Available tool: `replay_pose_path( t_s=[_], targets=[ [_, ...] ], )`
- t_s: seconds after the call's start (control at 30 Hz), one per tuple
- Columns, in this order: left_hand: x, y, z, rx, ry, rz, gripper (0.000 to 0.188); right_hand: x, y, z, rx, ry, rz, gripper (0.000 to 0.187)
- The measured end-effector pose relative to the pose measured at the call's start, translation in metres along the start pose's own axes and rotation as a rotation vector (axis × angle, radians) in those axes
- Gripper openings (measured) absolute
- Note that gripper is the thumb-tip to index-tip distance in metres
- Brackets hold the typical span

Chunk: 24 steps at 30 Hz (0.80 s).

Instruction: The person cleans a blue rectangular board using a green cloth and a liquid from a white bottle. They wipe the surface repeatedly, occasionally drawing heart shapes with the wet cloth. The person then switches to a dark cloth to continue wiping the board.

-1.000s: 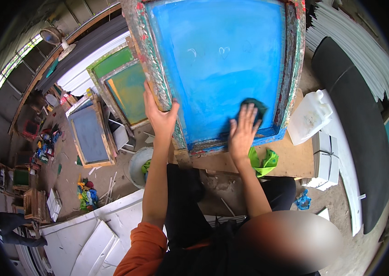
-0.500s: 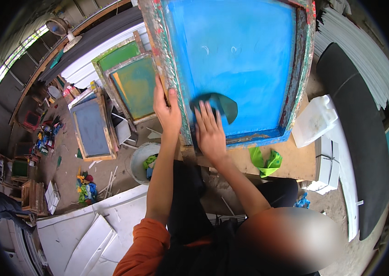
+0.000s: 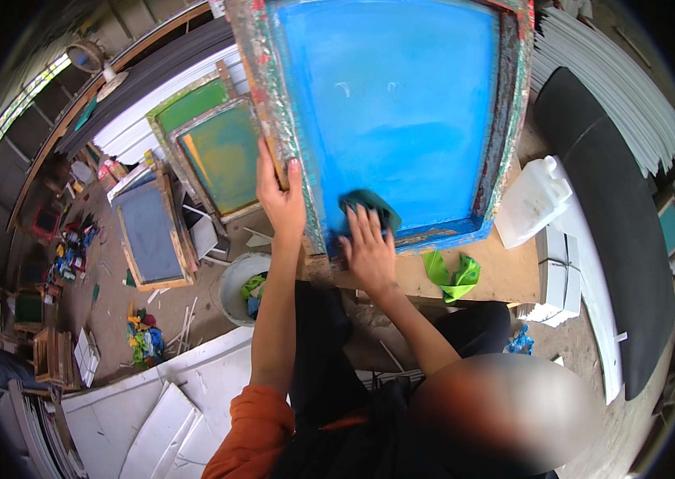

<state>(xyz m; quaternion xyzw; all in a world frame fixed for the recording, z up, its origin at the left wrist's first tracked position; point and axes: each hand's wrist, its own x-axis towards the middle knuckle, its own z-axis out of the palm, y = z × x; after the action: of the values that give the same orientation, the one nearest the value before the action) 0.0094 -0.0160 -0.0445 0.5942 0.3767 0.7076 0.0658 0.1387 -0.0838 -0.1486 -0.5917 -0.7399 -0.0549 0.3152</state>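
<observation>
A large screen-printing frame (image 3: 393, 104) with bright blue mesh and a worn, paint-stained wooden border stands tilted in front of me. My left hand (image 3: 281, 195) is closed round its left border, thumb toward me. Low on the mesh, near the lower left corner, my right hand (image 3: 370, 249) presses a bunched dark green cloth (image 3: 371, 206). The fingers lie over this cloth, partly covering it. Below the frame, a bright green cloth (image 3: 453, 277) rests crumpled on the wooden board (image 3: 505, 279).
A translucent plastic jug (image 3: 530, 203) stands right of the frame, above a strapped white stack (image 3: 558, 271). Left are a grey bucket (image 3: 233, 291) with rags, a grey screen (image 3: 148, 227) and a green-yellow screen (image 3: 225, 160). A long dark panel (image 3: 605, 207) leans at right.
My right hand has shifted slightly down along the mesh, and the dark green cloth, spread out before, is now bunched under the fingers. My left hand keeps its hold. The whole view has shifted slightly.
</observation>
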Motion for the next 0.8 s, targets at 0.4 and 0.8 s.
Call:
replay_pose_path(
  t_s=[0.4,0.8],
  targets=[
    [-0.016,0.016,0.006,0.007,-0.013,-0.185,0.06,-0.021,0.013,-0.007,0.063,0.046,0.047,0.064],
    [-0.013,0.018,0.002,0.032,-0.058,-0.239,0.062,0.051,0.094,-0.062,0.077,0.423,0.19,0.06]
  ],
)
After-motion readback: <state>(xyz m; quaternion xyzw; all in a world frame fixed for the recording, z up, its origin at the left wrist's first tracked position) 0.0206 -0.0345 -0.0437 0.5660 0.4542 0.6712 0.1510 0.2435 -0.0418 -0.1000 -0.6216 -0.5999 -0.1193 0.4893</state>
